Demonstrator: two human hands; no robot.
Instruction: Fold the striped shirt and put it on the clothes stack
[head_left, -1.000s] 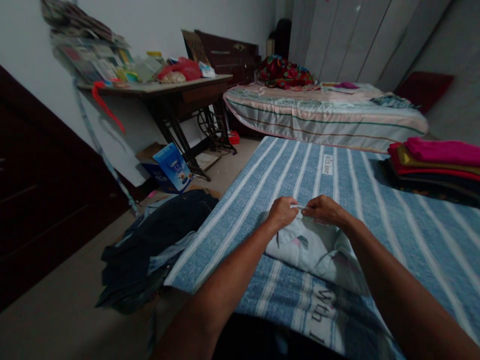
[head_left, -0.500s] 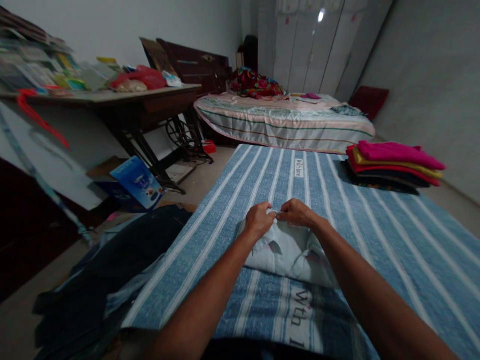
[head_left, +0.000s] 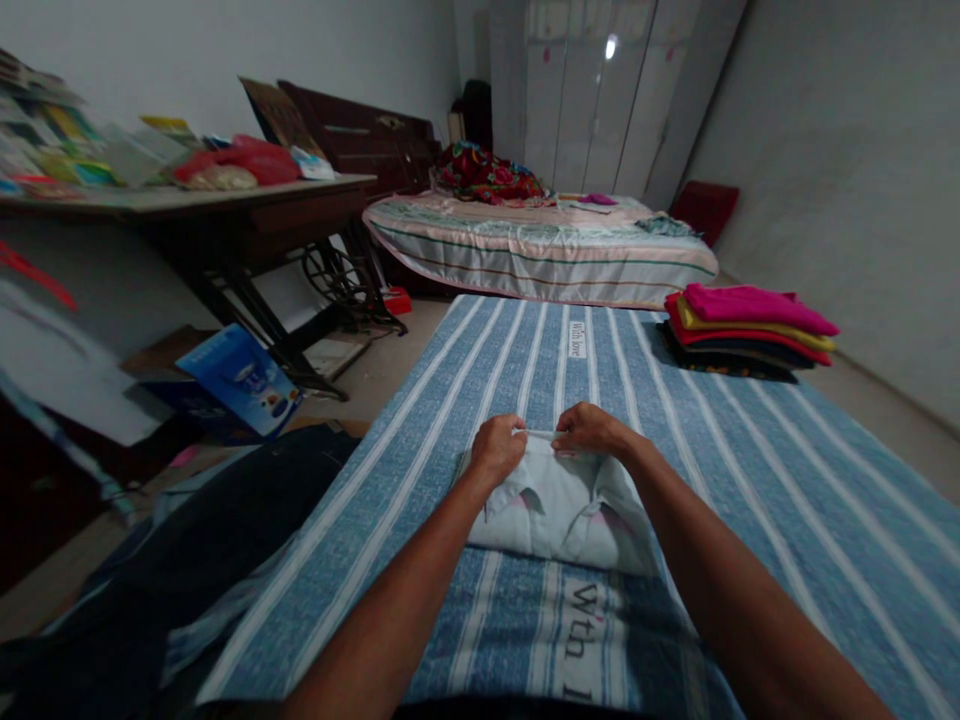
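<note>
A pale, folded garment with a collar, which looks like a shirt point(head_left: 562, 510), lies flat on the blue-and-white striped cloth point(head_left: 517, 350) in front of me. My left hand point(head_left: 498, 448) is closed on the garment's far edge, on its left side. A short way to the right, my right hand point(head_left: 589, 428) pinches the same edge between thumb and fingers. A strip of the edge shows stretched between the two hands. Parts of the garment's sides are hidden under my hands and forearms.
A stack of folded clothes point(head_left: 750, 335) sits at the striped surface's far right. Dark clothes point(head_left: 225, 540) are heaped low on the left, near a blue box point(head_left: 244, 380). A sewing-machine table point(head_left: 315, 195) stands at the left, a bed point(head_left: 540, 245) behind.
My hands have moved apart along the garment's far edge, the left one leftward, so the edge between them now shows straighter. The whole view has shifted slightly.
</note>
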